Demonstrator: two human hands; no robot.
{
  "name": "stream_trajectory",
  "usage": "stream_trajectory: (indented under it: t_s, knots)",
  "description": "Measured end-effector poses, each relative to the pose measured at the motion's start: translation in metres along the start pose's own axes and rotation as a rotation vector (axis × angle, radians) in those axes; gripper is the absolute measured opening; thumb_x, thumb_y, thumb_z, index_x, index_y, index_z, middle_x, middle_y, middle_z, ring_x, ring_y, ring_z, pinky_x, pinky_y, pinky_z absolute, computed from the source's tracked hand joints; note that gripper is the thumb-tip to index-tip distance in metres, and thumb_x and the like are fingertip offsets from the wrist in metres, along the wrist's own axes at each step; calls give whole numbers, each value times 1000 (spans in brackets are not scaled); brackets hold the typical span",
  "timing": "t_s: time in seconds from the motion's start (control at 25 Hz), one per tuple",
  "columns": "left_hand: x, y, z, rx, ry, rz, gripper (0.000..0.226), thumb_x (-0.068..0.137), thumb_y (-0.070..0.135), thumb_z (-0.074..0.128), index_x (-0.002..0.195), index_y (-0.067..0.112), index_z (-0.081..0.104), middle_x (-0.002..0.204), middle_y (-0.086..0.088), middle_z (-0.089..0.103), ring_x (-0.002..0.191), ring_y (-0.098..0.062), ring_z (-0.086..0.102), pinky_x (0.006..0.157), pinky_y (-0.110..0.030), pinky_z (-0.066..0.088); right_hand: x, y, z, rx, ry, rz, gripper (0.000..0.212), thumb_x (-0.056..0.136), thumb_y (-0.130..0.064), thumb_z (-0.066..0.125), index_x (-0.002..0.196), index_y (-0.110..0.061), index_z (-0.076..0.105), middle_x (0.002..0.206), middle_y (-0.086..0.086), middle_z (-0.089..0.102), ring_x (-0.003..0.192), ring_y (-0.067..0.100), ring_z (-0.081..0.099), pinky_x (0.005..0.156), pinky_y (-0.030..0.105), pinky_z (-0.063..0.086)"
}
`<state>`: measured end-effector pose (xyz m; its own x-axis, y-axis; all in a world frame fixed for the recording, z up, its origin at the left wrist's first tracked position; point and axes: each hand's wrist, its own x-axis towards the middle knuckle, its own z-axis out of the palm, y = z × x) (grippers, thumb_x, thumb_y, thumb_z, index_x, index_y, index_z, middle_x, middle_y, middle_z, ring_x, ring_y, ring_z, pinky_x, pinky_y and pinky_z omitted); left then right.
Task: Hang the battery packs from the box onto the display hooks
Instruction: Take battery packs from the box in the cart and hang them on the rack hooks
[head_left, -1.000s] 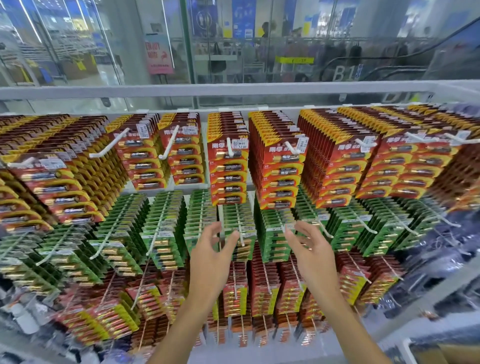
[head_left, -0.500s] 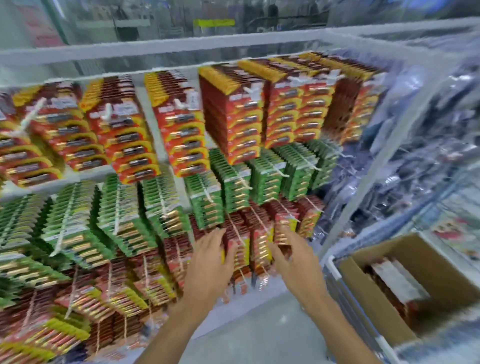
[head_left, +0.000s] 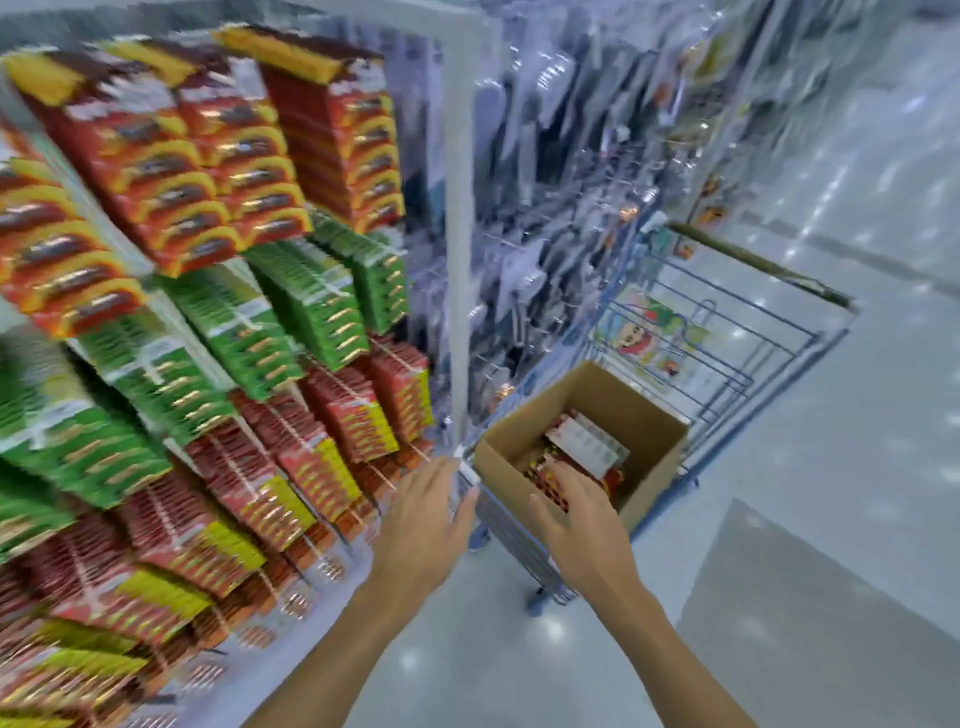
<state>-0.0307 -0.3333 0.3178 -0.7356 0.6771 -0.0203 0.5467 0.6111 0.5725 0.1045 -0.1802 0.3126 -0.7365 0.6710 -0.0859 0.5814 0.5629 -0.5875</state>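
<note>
An open cardboard box (head_left: 649, 415) sits in a blue wire cart at the lower right of the display. Inside it lie red and white battery packs (head_left: 582, 447). My right hand (head_left: 576, 514) reaches over the box's near edge, fingers stretched toward the packs; the blur hides whether it touches them. My left hand (head_left: 426, 509) hovers with fingers spread and holds nothing, just left of the box. Rows of red, green and yellow battery packs (head_left: 291, 312) hang packed on the display hooks at left.
A blue wire cart (head_left: 727, 364) stands on the grey shop floor to the right, holding the box. A white upright post (head_left: 460, 218) ends the battery display; beyond it hang clear-packaged goods (head_left: 561, 182). A grey floor mat (head_left: 831, 623) lies at lower right.
My view has swung right and down, from the display to the cart and box. Both hands left the hanging packs and moved right; my right hand now reaches into the box.
</note>
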Motion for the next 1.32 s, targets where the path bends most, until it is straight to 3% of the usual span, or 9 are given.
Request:
stream_trajectory:
  t_s: [0.2,0.4,0.68,0.84,1.0,1.2,1.32]
  knots:
    - [33,47,64,36,-146,47,53,106,45,47,150,15,47,155,-4,48,146,-25,39,116,-35,33,22,73,-7,-10,-37,147,53,102,-39,57,150,-19,48,150,-1,53,137,21,49,106,38,45]
    - [88,66,112,45,-298,31,56,108,46,41,157,18,38,164,-1,37,152,-21,30,123,-38,28,67,115,0,-19,-108,241,48,101,-41,58,144,-23,50,140,-4,59,127,20,54,98,39,51]
    - [173,62,179,104,-463,-13,39,106,36,48,136,14,55,138,-5,58,133,-28,49,105,-42,43,149,153,22,-83,-240,338,46,100,-38,56,142,-17,53,137,4,62,125,27,58,101,41,51]
    - [212,53,216,147,-584,-173,39,103,38,52,127,8,56,128,-12,64,123,-34,57,96,-44,48,192,177,40,-79,-384,456,47,100,-37,57,138,-11,51,138,13,59,127,37,56,102,46,51]
    - [241,40,260,253,-673,-417,55,103,45,50,143,7,46,142,-17,57,132,-38,52,100,-48,49,240,208,69,-80,-517,529,41,99,-37,57,130,-11,51,133,15,59,125,38,57,102,46,49]
    - [261,19,308,227,-715,-614,46,101,41,53,136,12,50,137,-15,60,129,-37,55,103,-47,46,293,246,108,-74,-644,581,33,99,-27,59,127,-11,53,121,11,62,118,31,60,99,41,47]
    - [262,-2,339,177,-717,-771,48,98,43,56,133,11,57,135,-13,62,125,-35,58,105,-44,48,316,267,139,-111,-699,555,39,98,-34,59,129,-12,54,126,11,63,120,31,60,105,44,49]
